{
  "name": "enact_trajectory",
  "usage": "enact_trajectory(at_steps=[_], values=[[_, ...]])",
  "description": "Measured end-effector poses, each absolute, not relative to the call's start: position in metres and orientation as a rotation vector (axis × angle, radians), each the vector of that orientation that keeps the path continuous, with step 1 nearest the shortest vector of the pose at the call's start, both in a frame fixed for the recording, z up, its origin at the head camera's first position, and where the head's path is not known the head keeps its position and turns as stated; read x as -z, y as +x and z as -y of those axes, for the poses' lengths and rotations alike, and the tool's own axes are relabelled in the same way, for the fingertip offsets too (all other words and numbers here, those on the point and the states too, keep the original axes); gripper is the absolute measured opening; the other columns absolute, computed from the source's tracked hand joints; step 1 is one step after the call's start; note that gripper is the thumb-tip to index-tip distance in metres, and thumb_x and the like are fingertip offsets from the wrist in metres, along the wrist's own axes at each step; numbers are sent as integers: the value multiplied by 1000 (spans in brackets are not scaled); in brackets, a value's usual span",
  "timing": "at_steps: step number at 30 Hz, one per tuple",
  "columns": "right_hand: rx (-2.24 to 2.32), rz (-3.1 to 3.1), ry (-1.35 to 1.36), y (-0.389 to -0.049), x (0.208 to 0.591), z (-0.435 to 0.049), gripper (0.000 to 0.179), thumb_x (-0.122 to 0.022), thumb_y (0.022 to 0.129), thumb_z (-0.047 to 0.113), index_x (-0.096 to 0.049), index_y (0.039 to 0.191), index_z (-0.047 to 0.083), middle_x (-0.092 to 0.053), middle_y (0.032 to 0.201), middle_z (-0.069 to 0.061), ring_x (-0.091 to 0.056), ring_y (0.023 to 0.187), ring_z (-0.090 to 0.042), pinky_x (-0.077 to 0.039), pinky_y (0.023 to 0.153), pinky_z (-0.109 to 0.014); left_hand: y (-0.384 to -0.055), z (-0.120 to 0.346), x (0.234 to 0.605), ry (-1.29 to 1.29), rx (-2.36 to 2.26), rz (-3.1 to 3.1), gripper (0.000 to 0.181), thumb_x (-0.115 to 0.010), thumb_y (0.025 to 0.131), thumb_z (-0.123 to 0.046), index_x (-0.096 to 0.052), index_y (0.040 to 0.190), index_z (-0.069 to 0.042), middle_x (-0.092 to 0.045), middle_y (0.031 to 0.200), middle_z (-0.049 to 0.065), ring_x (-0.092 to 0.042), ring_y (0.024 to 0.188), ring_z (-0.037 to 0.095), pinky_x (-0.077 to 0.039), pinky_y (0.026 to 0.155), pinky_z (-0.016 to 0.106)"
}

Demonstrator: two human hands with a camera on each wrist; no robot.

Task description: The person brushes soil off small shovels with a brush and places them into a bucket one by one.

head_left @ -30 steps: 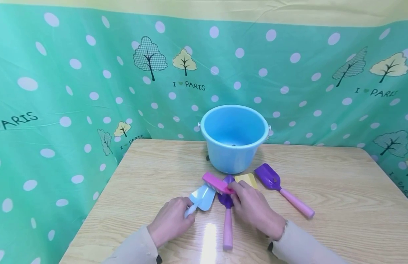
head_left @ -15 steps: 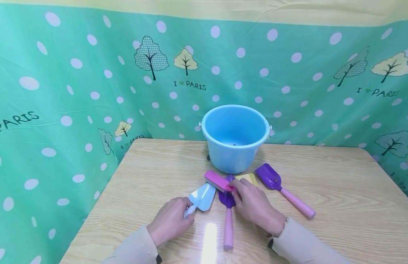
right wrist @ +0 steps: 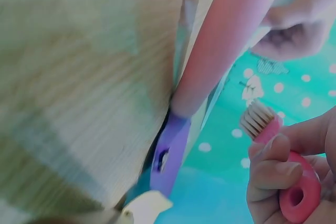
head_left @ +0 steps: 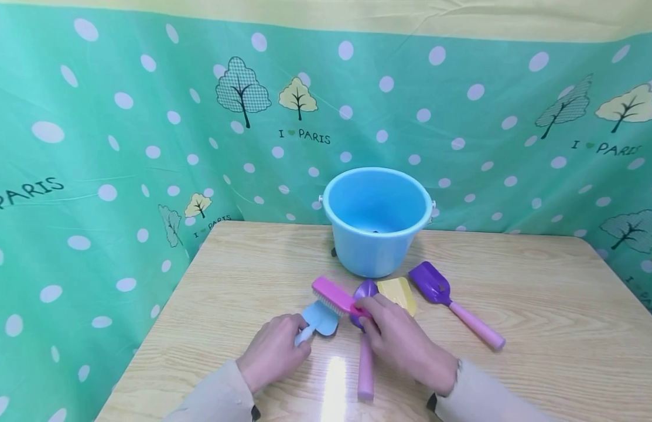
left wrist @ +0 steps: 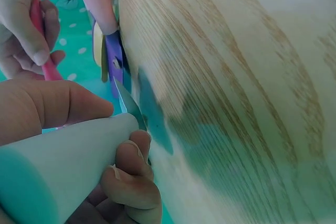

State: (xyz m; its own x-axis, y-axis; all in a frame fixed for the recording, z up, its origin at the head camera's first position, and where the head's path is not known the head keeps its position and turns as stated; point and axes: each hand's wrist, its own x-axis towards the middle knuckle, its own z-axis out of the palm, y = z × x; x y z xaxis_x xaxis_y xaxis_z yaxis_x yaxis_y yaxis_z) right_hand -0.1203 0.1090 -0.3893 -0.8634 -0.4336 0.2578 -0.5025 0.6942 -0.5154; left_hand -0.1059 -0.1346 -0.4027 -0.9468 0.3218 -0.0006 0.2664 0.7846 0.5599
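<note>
My left hand (head_left: 275,350) grips the handle of a light blue toy shovel (head_left: 323,320), its blade pointing away over the table. My right hand (head_left: 402,340) holds a pink brush (head_left: 331,293) by its looped handle, also visible in the right wrist view as the brush handle (right wrist: 302,190). Pale bristles face down over the far part of the blue blade; whether they touch it I cannot tell. Beneath the brush and right hand lies a purple shovel with a pink handle (head_left: 365,372), partly hidden.
A light blue bucket (head_left: 370,255) stands behind the tools, near the curtain (head_left: 146,152). Right of the hands lie a yellow scoop-like piece (head_left: 402,291), partly covered by the right hand, and another purple shovel (head_left: 431,283) with a pink handle. Everything rests on a wooden table (head_left: 542,305).
The right hand has brought the brush left and nearer over the blue shovel's blade, after a slight shift the other way. The left hand and shovel have stayed nearly still.
</note>
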Motion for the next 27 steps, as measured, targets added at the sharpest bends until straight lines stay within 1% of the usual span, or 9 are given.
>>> enact_trajectory(at_steps=[4, 8, 10, 14, 16, 19, 23, 27], values=[[-886, 2793, 843, -112, 389, -104, 27, -62, 91, 13, -63, 118, 15, -62, 99, 6, -60, 87, -5, -53, 74, -24, -107, 134, 403, 480, -885, -2873, 15, -62, 74, -7, -65, 89, -3, -51, 69, -5, -45, 53, 6, -40, 44, 23], [-839, 2872, 831, -106, 389, -100, 28, -60, 93, 17, -62, 120, 19, -61, 102, 7, -59, 88, -5, -53, 71, -25, -107, 133, 402, 473, -878, -2873, 14, -63, 74, -7, -64, 88, -4, -51, 69, -5, -45, 52, 6, -40, 43, 23], [-812, 2896, 827, -104, 389, -99, 27, -60, 93, 18, -62, 120, 21, -60, 102, 9, -58, 86, -4, -52, 67, -24, -107, 133, 402, 471, -878, -2869, 15, -63, 74, -7, -64, 89, -4, -52, 69, -5, -45, 52, 6, -40, 43, 23], [-775, 2894, 857, -103, 392, -98, 26, -61, 91, 17, -62, 116, 22, -57, 94, 11, -52, 75, -1, -47, 59, -20, -107, 133, 401, 475, -880, -2869, 16, -63, 74, -7, -65, 89, -5, -52, 70, -5, -45, 52, 6, -40, 43, 23], [-774, 2893, 867, -104, 393, -99, 26, -61, 90, 16, -63, 115, 22, -56, 92, 12, -50, 72, -1, -46, 57, -19, -107, 133, 400, 479, -881, -2872, 16, -63, 73, -7, -65, 89, -5, -52, 69, -5, -45, 52, 6, -39, 43, 23], [-776, 2909, 853, -105, 395, -100, 27, -62, 90, 15, -63, 116, 21, -55, 93, 11, -50, 71, -2, -45, 56, -19, -107, 133, 401, 483, -876, -2877, 15, -63, 73, -7, -65, 88, -5, -52, 70, -6, -45, 53, 6, -39, 44, 23], [-772, 2904, 831, -108, 398, -102, 29, -63, 89, 15, -63, 118, 18, -59, 98, 7, -57, 78, -5, -50, 63, -23, -106, 132, 401, 480, -881, -2866, 16, -62, 74, -8, -65, 89, -4, -52, 70, -5, -45, 54, 6, -40, 44, 23], [-779, 2850, 834, -112, 400, -105, 30, -63, 88, 11, -63, 117, 15, -62, 102, 3, -62, 88, -10, -54, 74, -28, -105, 133, 402, 481, -888, -2857, 15, -63, 74, -8, -65, 89, -4, -52, 70, -5, -46, 54, 6, -40, 44, 23]])
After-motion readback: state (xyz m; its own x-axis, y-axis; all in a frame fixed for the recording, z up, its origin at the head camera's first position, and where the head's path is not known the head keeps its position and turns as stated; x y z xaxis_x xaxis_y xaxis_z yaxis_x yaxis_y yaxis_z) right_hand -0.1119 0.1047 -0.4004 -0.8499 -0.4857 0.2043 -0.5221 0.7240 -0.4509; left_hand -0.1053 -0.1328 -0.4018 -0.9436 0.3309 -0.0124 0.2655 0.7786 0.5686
